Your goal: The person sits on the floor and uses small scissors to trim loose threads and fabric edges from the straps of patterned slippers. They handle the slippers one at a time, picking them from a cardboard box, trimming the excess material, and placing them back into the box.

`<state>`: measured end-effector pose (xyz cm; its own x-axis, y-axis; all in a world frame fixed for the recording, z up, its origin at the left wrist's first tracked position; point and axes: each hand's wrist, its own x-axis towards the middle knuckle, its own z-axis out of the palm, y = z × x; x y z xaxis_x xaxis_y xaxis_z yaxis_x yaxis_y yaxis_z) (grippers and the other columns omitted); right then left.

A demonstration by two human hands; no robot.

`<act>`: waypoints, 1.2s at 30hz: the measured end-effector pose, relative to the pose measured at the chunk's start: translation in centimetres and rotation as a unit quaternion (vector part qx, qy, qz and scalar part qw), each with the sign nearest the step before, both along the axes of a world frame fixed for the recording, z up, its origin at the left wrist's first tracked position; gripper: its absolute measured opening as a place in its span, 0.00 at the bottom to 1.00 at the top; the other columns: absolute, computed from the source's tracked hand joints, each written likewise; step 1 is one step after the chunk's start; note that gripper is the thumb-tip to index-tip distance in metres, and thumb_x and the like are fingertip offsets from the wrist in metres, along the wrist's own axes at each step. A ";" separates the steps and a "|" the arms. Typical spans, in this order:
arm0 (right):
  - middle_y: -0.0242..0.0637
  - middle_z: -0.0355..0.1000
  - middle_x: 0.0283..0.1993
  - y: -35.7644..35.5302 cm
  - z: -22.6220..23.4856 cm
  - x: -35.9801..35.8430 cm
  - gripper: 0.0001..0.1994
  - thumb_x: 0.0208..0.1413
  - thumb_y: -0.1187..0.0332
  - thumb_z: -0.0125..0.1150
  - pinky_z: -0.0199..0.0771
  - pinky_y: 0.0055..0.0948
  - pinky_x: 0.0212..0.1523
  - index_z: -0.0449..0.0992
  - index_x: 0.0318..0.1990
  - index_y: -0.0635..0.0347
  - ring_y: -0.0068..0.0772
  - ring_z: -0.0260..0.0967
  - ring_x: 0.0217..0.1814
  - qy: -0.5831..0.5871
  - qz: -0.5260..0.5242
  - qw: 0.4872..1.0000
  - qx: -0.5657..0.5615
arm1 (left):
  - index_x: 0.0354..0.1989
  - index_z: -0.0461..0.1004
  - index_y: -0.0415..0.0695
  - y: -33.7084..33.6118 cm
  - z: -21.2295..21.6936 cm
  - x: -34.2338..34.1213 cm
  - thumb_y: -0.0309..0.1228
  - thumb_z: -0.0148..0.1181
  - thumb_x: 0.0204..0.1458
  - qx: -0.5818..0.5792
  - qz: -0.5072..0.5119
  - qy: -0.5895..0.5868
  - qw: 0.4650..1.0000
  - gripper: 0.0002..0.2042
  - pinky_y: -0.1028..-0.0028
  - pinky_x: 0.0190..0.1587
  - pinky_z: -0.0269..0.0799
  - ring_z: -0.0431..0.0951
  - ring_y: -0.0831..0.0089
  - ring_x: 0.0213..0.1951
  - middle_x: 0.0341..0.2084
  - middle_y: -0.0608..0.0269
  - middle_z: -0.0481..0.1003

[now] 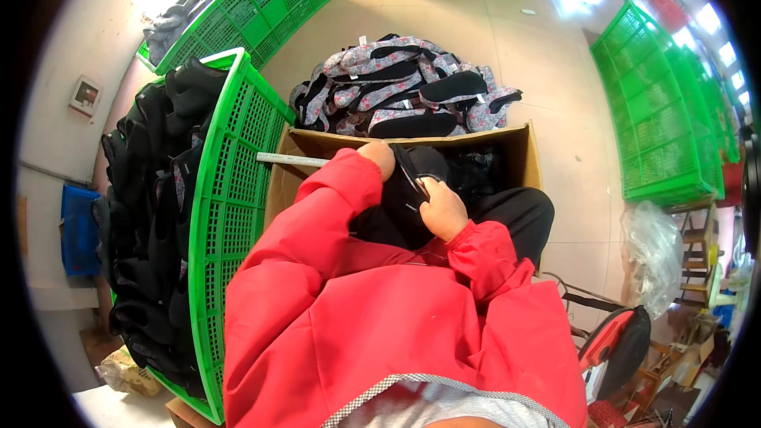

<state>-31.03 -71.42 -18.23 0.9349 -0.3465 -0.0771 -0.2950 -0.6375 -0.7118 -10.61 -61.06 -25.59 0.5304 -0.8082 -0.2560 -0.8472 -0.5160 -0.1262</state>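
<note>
Cloth piece [407, 165], dark and narrow, held between both hands in front of the lap, over the opening of a cardboard box [520, 160] as seen from above. Was gripped near its lower end by the right hand [444, 210], with thumb and forefinger apparently closed on it. Met the left hand [379, 160] near its upper end; could not tell the set of those fingers, turned out of view. Called, by judgement, for a light, even pull between the hands, with the edge flat and in plain sight, clear of the pale rod [289, 159] beside the left wrist. Needed extra care, most likely, with black set against black trousers [515, 214]. Saw, just past the box, a heap of flowered grey and black padded pieces [400, 83]; to the left, a green crate [230, 214] full of dark pieces [151, 214]; well apart to the right, more green crates [658, 111].
</note>
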 end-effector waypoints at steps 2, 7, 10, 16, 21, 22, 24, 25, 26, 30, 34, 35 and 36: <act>0.55 0.74 0.44 0.0 0.2 -0.3 0.19 0.47 0.76 0.51 0.73 0.46 0.49 0.75 0.49 0.58 0.60 0.72 0.47 -0.002 -0.010 1.000 0.016 | 0.40 0.83 0.43 0.7 2.2 -0.9 0.28 0.54 0.52 0.051 -0.017 0.041 0.998 0.12 0.66 0.48 0.76 0.81 0.57 0.47 0.46 0.49 0.79; 0.46 0.78 0.42 -0.9 -2.5 -2.1 0.19 0.48 0.78 0.49 0.72 0.34 0.51 0.77 0.48 0.62 0.42 0.76 0.45 -0.120 -0.042 0.971 0.201 | 0.46 0.81 0.41 5.1 7.8 -3.1 0.24 0.57 0.51 -0.185 -0.008 0.130 0.974 0.14 0.67 0.51 0.75 0.80 0.58 0.48 0.44 0.50 0.79; 0.31 0.77 0.41 -1.5 -3.0 -3.0 0.19 0.50 0.81 0.50 0.70 0.22 0.49 0.76 0.50 0.68 0.20 0.71 0.44 -0.101 -0.109 0.908 0.393 | 0.49 0.79 0.40 7.4 7.6 -3.7 0.24 0.58 0.54 -0.546 0.064 0.142 0.823 0.14 0.68 0.51 0.75 0.80 0.61 0.45 0.46 0.53 0.77; 0.29 0.76 0.43 -2.1 -3.6 -4.6 0.18 0.51 0.80 0.53 0.70 0.22 0.49 0.76 0.51 0.68 0.20 0.71 0.43 -0.081 -0.067 0.835 0.540 | 0.69 0.57 0.47 6.8 6.7 -6.5 0.35 0.53 0.64 -0.668 0.231 0.641 0.298 0.26 0.64 0.64 0.64 0.68 0.66 0.61 0.61 0.59 0.68; 0.33 0.76 0.46 -1.8 -3.2 -5.3 0.22 0.48 0.83 0.51 0.71 0.24 0.52 0.75 0.54 0.69 0.24 0.72 0.47 -0.049 -0.001 0.822 0.568 | 0.68 0.59 0.49 5.6 8.5 -8.2 0.46 0.53 0.62 -0.642 0.229 0.721 0.129 0.28 0.49 0.66 0.61 0.66 0.54 0.63 0.58 0.53 0.69; 0.32 0.76 0.46 -1.7 -3.1 -5.3 0.21 0.49 0.82 0.52 0.70 0.23 0.52 0.75 0.53 0.69 0.23 0.71 0.46 -0.049 0.007 0.822 0.567 | 0.68 0.58 0.50 5.5 8.8 -8.3 0.47 0.54 0.61 -0.647 0.220 0.719 0.132 0.29 0.48 0.65 0.61 0.66 0.54 0.63 0.58 0.53 0.69; 0.31 0.76 0.45 -1.9 -2.5 -5.4 0.20 0.51 0.79 0.53 0.70 0.23 0.51 0.75 0.53 0.69 0.22 0.71 0.45 -0.041 0.014 0.816 0.577 | 0.69 0.57 0.51 5.3 9.1 -8.4 0.46 0.57 0.58 -0.648 0.213 0.722 0.117 0.31 0.46 0.64 0.62 0.69 0.55 0.60 0.56 0.54 0.70; 0.31 0.76 0.45 -1.9 -2.4 -5.5 0.19 0.52 0.79 0.53 0.70 0.23 0.51 0.75 0.54 0.69 0.22 0.71 0.45 -0.039 0.012 0.811 0.584 | 0.69 0.57 0.51 5.3 8.9 -8.4 0.44 0.57 0.58 -0.650 0.207 0.720 0.126 0.31 0.46 0.64 0.63 0.70 0.56 0.59 0.55 0.54 0.70; 0.31 0.76 0.46 -2.0 -2.3 -5.6 0.19 0.52 0.79 0.53 0.70 0.23 0.51 0.74 0.54 0.69 0.22 0.71 0.45 -0.037 0.009 0.806 0.590 | 0.69 0.57 0.51 5.5 8.7 -8.3 0.42 0.57 0.58 -0.652 0.201 0.719 0.134 0.31 0.46 0.63 0.64 0.71 0.56 0.57 0.54 0.54 0.71; 0.38 0.74 0.51 -1.3 -2.0 -5.8 0.15 0.58 0.77 0.55 0.71 0.25 0.52 0.73 0.54 0.69 0.24 0.72 0.49 -0.122 -0.039 0.778 0.615 | 0.68 0.58 0.51 5.7 8.9 -8.1 0.33 0.57 0.56 -0.666 0.223 0.696 0.151 0.30 0.53 0.54 0.73 0.75 0.60 0.48 0.47 0.55 0.73; 0.44 0.74 0.53 -2.1 -0.4 -5.9 0.14 0.62 0.75 0.56 0.70 0.29 0.58 0.71 0.54 0.69 0.31 0.73 0.53 -0.218 -0.064 0.781 0.581 | 0.66 0.60 0.50 6.2 8.4 -8.1 0.29 0.57 0.57 -0.671 0.242 0.681 0.164 0.27 0.59 0.48 0.76 0.76 0.63 0.44 0.43 0.57 0.74; 0.45 0.74 0.53 -2.4 0.0 -6.0 0.14 0.63 0.75 0.56 0.70 0.30 0.58 0.71 0.54 0.69 0.31 0.73 0.53 -0.240 -0.035 0.776 0.582 | 0.65 0.61 0.50 6.2 8.2 -8.2 0.29 0.57 0.57 -0.676 0.251 0.674 0.162 0.26 0.60 0.47 0.77 0.76 0.63 0.43 0.42 0.58 0.74; 0.45 0.74 0.52 -2.8 1.4 -5.9 0.13 0.63 0.76 0.55 0.70 0.30 0.59 0.71 0.54 0.69 0.31 0.73 0.54 -0.236 0.011 0.791 0.564 | 0.64 0.62 0.49 5.9 8.2 -8.3 0.29 0.57 0.57 -0.679 0.258 0.668 0.161 0.25 0.60 0.45 0.77 0.77 0.64 0.42 0.41 0.58 0.75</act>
<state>-36.98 -74.21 -16.86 0.9570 -0.2883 0.0336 0.1751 0.4808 -0.8592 -18.90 -55.13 -17.40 0.8213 -0.5365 -0.1939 0.5504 0.6559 0.5167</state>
